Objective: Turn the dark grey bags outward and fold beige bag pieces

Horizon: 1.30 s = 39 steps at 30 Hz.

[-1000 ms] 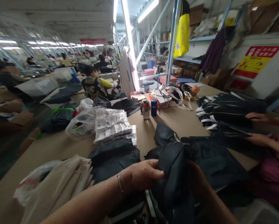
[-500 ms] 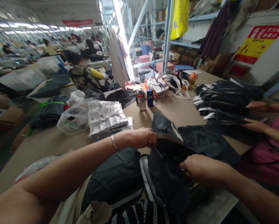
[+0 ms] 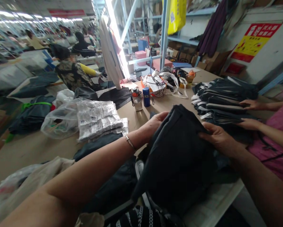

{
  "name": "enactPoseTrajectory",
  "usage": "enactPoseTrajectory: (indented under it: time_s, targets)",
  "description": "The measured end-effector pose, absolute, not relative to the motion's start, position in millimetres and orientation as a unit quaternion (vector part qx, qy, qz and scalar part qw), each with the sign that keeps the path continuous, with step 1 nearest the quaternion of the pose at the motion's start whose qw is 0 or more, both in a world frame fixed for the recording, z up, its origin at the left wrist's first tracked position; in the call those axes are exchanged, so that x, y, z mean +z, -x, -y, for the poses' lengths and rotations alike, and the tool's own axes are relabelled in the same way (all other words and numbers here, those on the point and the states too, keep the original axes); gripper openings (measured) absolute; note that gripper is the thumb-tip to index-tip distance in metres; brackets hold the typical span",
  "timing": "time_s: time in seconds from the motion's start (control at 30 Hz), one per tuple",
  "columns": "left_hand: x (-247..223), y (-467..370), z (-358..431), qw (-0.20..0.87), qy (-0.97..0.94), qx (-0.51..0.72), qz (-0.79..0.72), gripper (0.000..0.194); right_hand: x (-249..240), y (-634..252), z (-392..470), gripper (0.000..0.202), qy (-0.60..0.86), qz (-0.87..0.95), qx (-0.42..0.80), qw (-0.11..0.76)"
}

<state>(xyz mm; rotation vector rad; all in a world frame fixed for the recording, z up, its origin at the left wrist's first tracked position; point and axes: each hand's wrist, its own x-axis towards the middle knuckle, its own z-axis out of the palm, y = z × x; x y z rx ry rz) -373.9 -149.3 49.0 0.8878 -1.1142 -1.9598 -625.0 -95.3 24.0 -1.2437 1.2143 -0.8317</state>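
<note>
A dark fabric piece (image 3: 179,157) hangs from both my hands, lifted in front of me over the table. My left hand (image 3: 153,126) grips its upper left edge; most of the fingers are hidden behind the cloth. At the upper right edge, my right hand (image 3: 215,137) pinches the fabric between thumb and fingers. The cloth is folded at the top and drapes down toward my lap. Below my left forearm lies more dark fabric (image 3: 117,183), with a pale strip along its edge.
On the table (image 3: 155,110) stand a clear bottle (image 3: 137,100) and a blue flask (image 3: 146,97). Plastic-wrapped packets (image 3: 98,119) lie to the left. At right, a co-worker's hands (image 3: 250,123) rest on a stack of dark cloth pieces (image 3: 221,97). A basket (image 3: 155,86) sits farther back.
The dark fabric has been lifted and turned, so a broad face now hangs toward me. Both hands have risen, and the right has shifted to the fabric's upper edge. The view has swung slightly right.
</note>
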Motion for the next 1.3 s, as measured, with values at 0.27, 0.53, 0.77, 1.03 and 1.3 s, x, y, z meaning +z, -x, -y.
enactPoseTrajectory:
  time_s: [0.27, 0.53, 0.77, 1.03, 1.3]
  targets:
    - [-38.6, 300.0, 147.4, 0.197, -0.553, -0.615, 0.527, 0.043, -22.9, 757.8, 119.9, 0.052, 0.492, -0.787, -0.357, 0.106]
    - [-92.8, 268.1, 107.6, 0.131, -0.569, -0.629, 0.512, 0.044, -136.6, 601.8, 145.4, 0.041, 0.571, -0.726, -0.216, 0.318]
    - [-96.0, 267.3, 88.0, 0.127, -0.571, -0.634, 0.506, 0.04, -163.6, 564.1, 150.6, 0.028, 0.591, -0.718, -0.224, 0.29]
    - [-66.0, 328.1, 111.5, 0.283, -0.57, -0.63, 0.445, 0.043, -82.3, 497.9, 94.3, 0.027, 0.807, -0.556, -0.17, 0.105]
    - [-65.9, 324.2, 92.7, 0.357, -0.563, -0.656, 0.353, 0.015, -63.3, 475.1, 38.2, 0.034, 0.837, -0.48, -0.26, 0.023]
